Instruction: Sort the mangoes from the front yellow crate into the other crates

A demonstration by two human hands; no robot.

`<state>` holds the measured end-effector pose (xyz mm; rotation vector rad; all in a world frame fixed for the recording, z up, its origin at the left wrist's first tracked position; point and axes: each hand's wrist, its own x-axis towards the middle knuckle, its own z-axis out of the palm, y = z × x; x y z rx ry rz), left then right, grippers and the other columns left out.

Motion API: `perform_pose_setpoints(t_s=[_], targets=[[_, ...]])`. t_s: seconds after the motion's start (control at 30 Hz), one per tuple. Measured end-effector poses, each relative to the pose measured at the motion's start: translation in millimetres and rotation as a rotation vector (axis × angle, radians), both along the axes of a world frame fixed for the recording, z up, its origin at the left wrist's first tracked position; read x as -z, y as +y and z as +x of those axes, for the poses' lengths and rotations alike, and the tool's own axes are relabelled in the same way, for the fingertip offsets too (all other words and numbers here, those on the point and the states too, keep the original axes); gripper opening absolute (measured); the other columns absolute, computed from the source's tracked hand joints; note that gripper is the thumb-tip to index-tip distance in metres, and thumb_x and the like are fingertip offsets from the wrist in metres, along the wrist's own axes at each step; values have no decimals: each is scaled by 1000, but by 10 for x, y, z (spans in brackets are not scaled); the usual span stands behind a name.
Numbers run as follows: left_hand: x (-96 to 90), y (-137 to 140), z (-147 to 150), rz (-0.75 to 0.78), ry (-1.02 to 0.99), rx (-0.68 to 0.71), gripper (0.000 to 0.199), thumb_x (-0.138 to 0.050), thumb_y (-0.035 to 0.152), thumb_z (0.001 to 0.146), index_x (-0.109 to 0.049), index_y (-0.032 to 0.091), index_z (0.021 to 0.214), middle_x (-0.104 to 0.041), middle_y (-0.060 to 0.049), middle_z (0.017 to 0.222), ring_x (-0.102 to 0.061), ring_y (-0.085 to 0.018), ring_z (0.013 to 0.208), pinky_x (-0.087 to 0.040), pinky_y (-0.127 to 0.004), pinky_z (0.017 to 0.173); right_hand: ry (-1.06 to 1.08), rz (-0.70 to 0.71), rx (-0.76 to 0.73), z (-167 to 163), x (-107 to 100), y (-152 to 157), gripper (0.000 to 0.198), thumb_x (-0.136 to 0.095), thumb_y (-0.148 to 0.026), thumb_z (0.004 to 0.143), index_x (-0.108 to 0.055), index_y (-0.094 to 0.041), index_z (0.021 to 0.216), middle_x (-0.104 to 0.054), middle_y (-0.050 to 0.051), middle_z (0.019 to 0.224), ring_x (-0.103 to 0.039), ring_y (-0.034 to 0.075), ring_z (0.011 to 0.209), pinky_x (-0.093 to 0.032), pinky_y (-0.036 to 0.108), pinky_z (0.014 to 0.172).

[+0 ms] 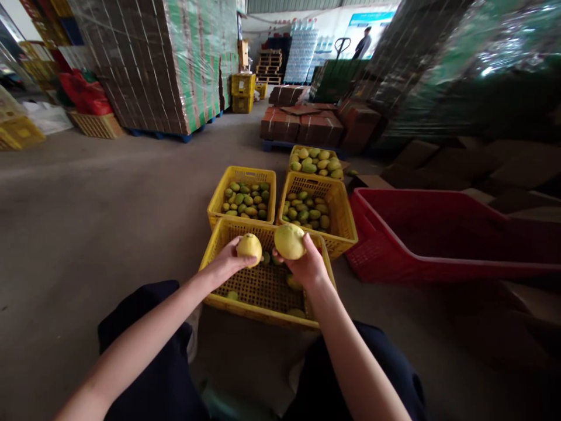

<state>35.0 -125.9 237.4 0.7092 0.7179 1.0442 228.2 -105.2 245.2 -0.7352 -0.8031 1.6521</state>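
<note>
In my left hand (228, 260) is a pale yellow mango (249, 248), its stem end turned up toward me. My right hand (310, 268) has its fingers around a larger yellow-green mango (289, 241), tilted on its side. Both fruits are held side by side, apart from each other, above a yellow plastic crate (258, 314) between my knees. A few green and yellow mangoes lie on the bottom of that crate, including a yellowish one (294, 282) below my right hand. My forearms and hands cover parts of the crate.
Beyond stand a left crate (212, 202), a right crate (346, 219) and a farther crate (291, 156), all holding mangoes. A large red bin (377, 245) is at the right. Flattened cardboard (473, 161), wrapped pallet stacks (197, 70) and a distant person (363, 44) are behind.
</note>
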Motion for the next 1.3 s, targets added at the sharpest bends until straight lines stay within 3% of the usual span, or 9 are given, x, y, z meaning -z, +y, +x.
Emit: perform_pose_setpoints(t_s=[0.1, 0.23, 0.33, 0.4, 0.63, 0.77, 0.93, 1.13, 1.3], targets=[[-34, -72, 32, 131, 142, 113, 47, -83, 21, 64, -57, 18, 104, -64, -6, 98, -67, -18, 81, -52, -31, 77, -334, 269, 142, 58, -37, -40, 45, -81, -41, 61, -61, -27, 99, -68, 0, 88, -65, 18, 75, -55, 30, 63], [-115, -134, 33, 285, 281, 211, 48, -81, 27, 70, -56, 21, 111, -61, -4, 98, -65, -16, 82, -52, -28, 76, -730, 602, 303, 97, -51, -97, 48, -82, -34, 63, -62, -26, 106, -65, 3, 105, -61, 23, 98, -51, 38, 87], [-160, -127, 44, 294, 301, 223, 46, -78, 36, 73, -55, 21, 110, -61, -3, 91, -66, -15, 75, -54, -27, 70, -818, 715, 385, 95, -39, -124, 43, -79, -34, 69, -62, -26, 107, -62, 4, 107, -58, 24, 101, -48, 41, 92], [-164, -100, 67, 270, 302, 194, 45, -73, 43, 76, -54, 20, 109, -60, -2, 85, -67, -15, 66, -54, -25, 61, -846, 716, 426, 90, -32, -140, 40, -77, -35, 71, -62, -26, 107, -62, 5, 107, -58, 24, 101, -47, 42, 92], [-140, 16, 151, 59, 132, 39, 41, -58, 55, 83, -50, 22, 107, -64, -2, 83, -68, -17, 52, -50, -22, 42, -726, 458, 512, 46, 1, -158, 27, -62, -43, 81, -64, -24, 101, -66, 3, 102, -60, 22, 96, -48, 40, 89], [-164, 98, 169, -175, 66, -51, 38, -49, 48, 90, -48, 21, 117, -67, -4, 78, -66, -17, 46, -48, -20, 37, -502, 178, 504, 17, 38, -89, 31, -64, -47, 77, -61, -23, 96, -64, 0, 90, -62, 20, 85, -54, 33, 71], [-148, 196, 207, -477, -15, -98, 43, -39, 41, 97, -50, 9, 124, -68, -8, 70, -62, -14, 43, -47, -17, 34, -209, -213, 360, 13, 113, -18, 28, -70, -42, 71, -57, -26, 89, -59, -5, 75, -62, 14, 62, -55, 26, 50], [-109, 209, 266, -567, -66, -93, 46, -42, 40, 97, -54, 4, 121, -67, -10, 66, -62, -15, 43, -48, -18, 33, -76, -459, 162, 36, 111, -79, 20, -63, -40, 79, -56, -25, 88, -64, -2, 67, -61, 14, 48, -52, 25, 39], [-91, 215, 298, -544, -98, -81, 42, -44, 40, 96, -56, 5, 117, -67, -9, 67, -62, -14, 44, -49, -17, 34, -43, -523, 123, 46, -36, -144, 16, -54, -34, 82, -57, -20, 90, -67, 2, 63, -62, 17, 45, -56, 31, 42]])
